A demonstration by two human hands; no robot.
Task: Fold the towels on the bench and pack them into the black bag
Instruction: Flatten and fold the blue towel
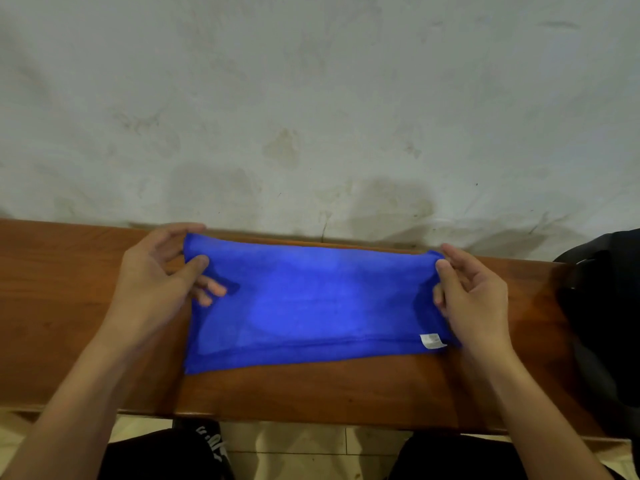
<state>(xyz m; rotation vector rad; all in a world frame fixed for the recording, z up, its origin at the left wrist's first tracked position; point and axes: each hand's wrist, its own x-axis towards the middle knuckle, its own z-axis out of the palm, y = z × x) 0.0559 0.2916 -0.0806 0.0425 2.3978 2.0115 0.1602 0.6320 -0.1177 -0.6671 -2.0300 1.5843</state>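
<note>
A blue towel point(311, 303) lies folded lengthwise on the brown wooden bench point(69, 306), with a small white label point(431, 341) at its near right corner. My left hand point(156, 282) pinches the towel's far left corner between thumb and fingers. My right hand point(474, 296) pinches the far right corner the same way. The black bag point(606, 323) sits at the right end of the bench, partly cut off by the frame edge.
A stained pale wall point(311, 116) rises directly behind the bench. Below the bench's front edge I see tiled floor point(294, 445) and my dark-clothed knees.
</note>
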